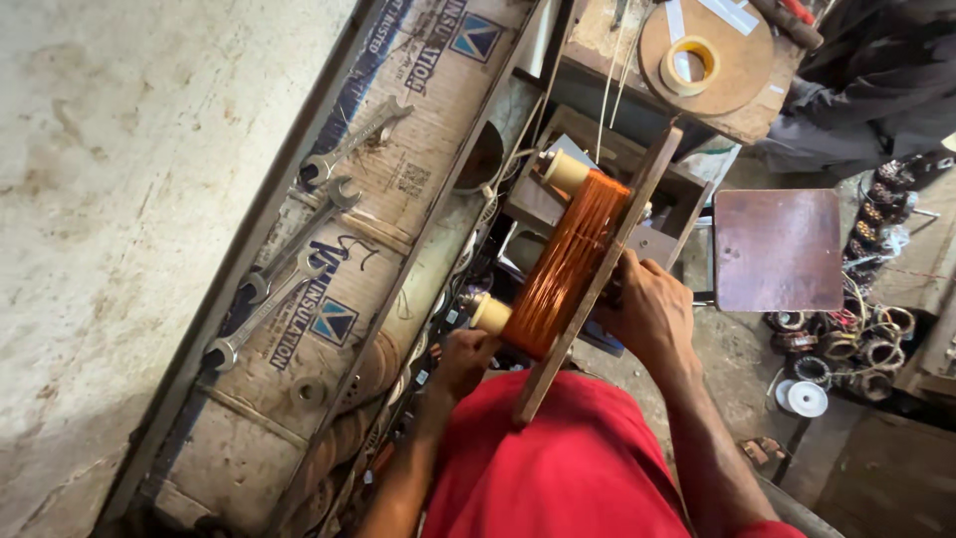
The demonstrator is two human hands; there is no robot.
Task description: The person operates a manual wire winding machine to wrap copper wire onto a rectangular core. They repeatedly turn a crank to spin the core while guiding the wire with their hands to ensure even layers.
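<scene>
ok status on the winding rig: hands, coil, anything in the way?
Left hand under the coil's near peg. Right hand gripping behind the wooden board. Copper coil wound on the former, between the hands. Nothing blocking.

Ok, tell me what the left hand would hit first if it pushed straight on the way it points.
Most likely the cream-coloured peg at the near end of the orange copper-wire coil: the left hand reaches up toward it, fingertips at or just short of it. Depth is unclear, so contact cannot be confirmed.
</scene>
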